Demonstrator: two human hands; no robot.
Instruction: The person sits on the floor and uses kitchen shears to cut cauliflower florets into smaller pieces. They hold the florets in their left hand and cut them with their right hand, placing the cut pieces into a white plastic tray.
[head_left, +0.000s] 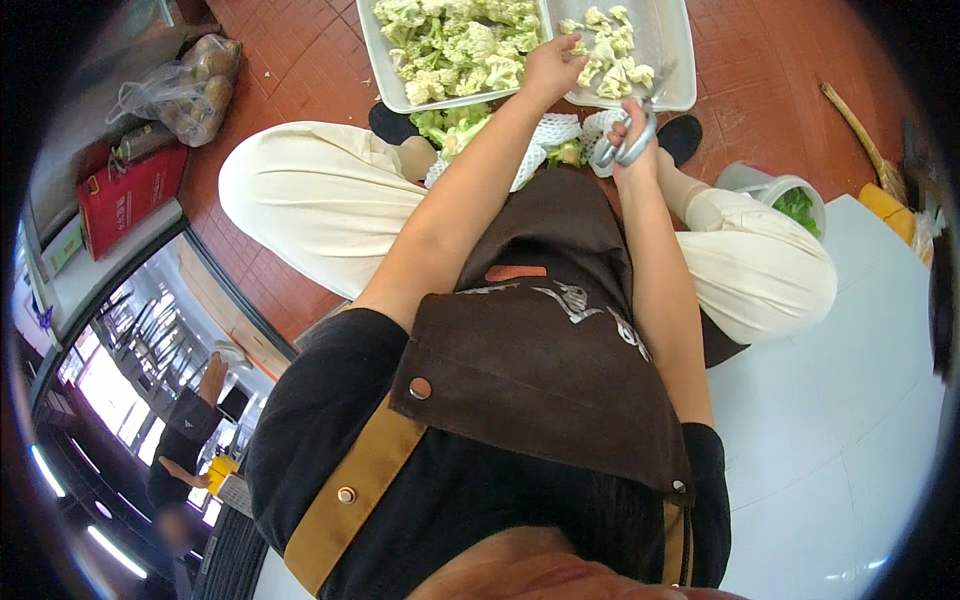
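Observation:
A pair of scissors (636, 146) with grey handles is in my right hand (634, 142), its blades pointing up over the near right corner of a translucent plastic tub (681, 52). Inside this tub lie small cauliflower florets (615, 56). My left hand (553, 69) reaches over the wall between the two tubs, its fingertips at a floret; whether it grips the floret I cannot tell. The left tub (379, 71) is heaped with larger cauliflower pieces (469, 49). Below the tubs, between my feet, are leafy cauliflower pieces (457, 129) and white foam netting (534, 154).
A bucket (817, 196) with green leaves stands by my right knee, near a pale flat surface (832, 360). A broom (862, 135) lies farther right. At the left are a plastic bag of round produce (210, 97) and a red box (131, 199). Another person (184, 442) shows at lower left.

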